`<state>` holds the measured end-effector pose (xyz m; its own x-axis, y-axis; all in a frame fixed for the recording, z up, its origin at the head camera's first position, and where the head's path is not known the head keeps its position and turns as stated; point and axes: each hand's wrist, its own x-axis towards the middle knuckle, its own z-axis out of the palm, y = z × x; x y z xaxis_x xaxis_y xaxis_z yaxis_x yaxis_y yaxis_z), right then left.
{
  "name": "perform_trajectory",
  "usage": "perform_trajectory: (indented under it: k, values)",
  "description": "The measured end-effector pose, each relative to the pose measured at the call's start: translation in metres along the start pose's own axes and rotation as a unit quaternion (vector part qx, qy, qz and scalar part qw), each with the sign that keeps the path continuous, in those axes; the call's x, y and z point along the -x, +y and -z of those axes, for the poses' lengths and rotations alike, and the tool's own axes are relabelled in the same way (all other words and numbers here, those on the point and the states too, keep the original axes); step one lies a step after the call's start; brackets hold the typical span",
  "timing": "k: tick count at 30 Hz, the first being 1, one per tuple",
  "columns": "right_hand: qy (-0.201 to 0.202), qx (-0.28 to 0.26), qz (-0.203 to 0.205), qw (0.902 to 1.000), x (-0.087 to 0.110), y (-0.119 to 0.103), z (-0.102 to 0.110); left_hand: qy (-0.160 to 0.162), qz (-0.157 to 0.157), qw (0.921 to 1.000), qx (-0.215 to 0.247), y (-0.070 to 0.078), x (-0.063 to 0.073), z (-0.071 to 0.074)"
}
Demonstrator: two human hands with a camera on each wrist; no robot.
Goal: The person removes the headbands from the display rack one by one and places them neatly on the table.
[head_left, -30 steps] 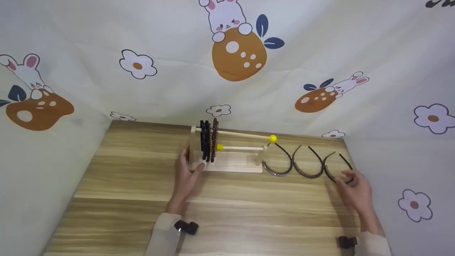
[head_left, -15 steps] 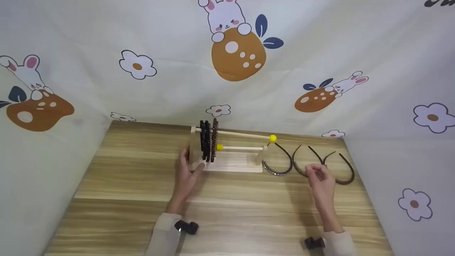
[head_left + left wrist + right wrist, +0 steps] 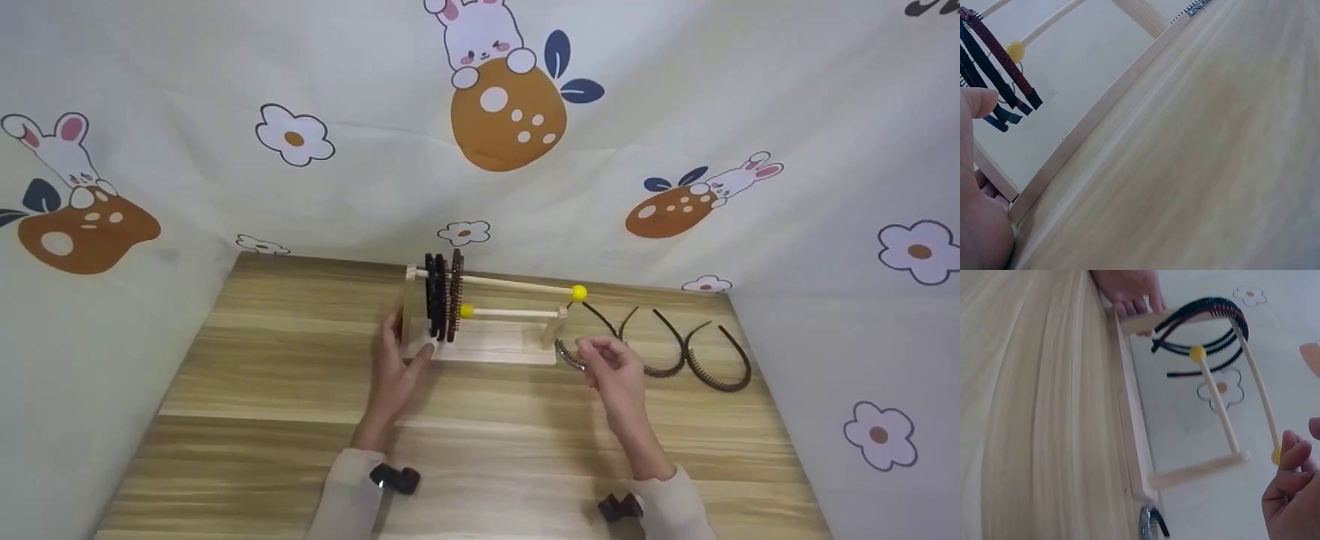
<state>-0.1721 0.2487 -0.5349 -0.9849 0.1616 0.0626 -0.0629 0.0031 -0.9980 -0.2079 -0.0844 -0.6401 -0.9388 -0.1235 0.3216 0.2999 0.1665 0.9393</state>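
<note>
My left hand grips the left end of a wooden headband stand, thumb in front and fingers behind the end post. Several dark headbands, black and reddish-brown, hang on the stand's upper rod near that post. My right hand is over the nearest of three toothed headbands on the table, fingers loosely curled with nothing between them. It partly hides this glittery headband. In the right wrist view, the right fingers overlap the yellow ball on the upper rod's end.
A middle headband and a right-hand headband lie in a row on the wood-grain table. The upper rod's yellow ball sticks out over the first headband. A printed cloth stands behind the table.
My right hand has moved left from the right-hand headband, past the middle one, to the one beside the stand. The left hand and the stand have stayed put.
</note>
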Motion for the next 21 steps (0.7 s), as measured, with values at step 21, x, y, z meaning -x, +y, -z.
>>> perform_trajectory:
  k: [21]
  values:
    - [-0.133,-0.053,-0.064,0.9876,-0.005,-0.006,-0.102,-0.014,0.024,0.9992,0.030,0.004,0.001,0.002]
